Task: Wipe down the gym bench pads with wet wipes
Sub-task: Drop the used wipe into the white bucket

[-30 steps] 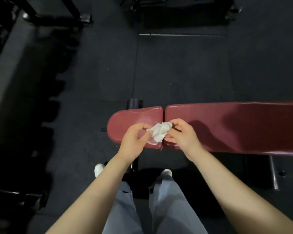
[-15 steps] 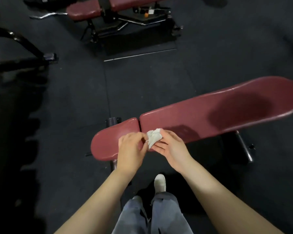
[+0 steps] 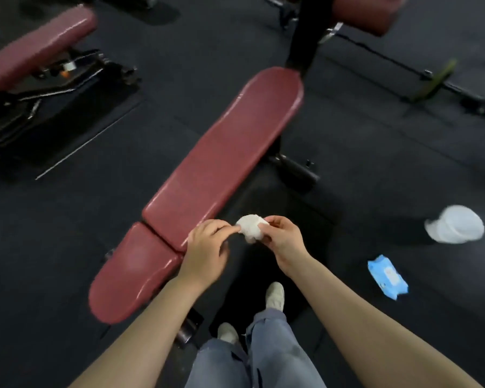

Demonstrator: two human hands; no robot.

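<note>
A crumpled white wet wipe (image 3: pixel 251 228) is held in the air between both hands, just off the right edge of the bench. My left hand (image 3: pixel 206 253) pinches its left side with the fingertips. My right hand (image 3: pixel 283 239) grips its right side with curled fingers. The dark red bench runs diagonally: a long back pad (image 3: pixel 224 152) stretches up and right, and a short seat pad (image 3: pixel 132 273) lies at the lower left. Both pads look glossy. Neither hand touches the pads.
A blue wet-wipe pack (image 3: pixel 387 276) lies on the black rubber floor to the right, with a white cap-like object (image 3: pixel 455 224) beyond it. Another red bench (image 3: pixel 37 46) stands at the upper left, more equipment (image 3: pixel 367 12) at the top right. My feet (image 3: pixel 275 296) are beside the bench frame.
The view swung right, so the bench now runs diagonally and the pack and white object appear. Both hands, still holding the wipe, have shifted off the pad's edge.
</note>
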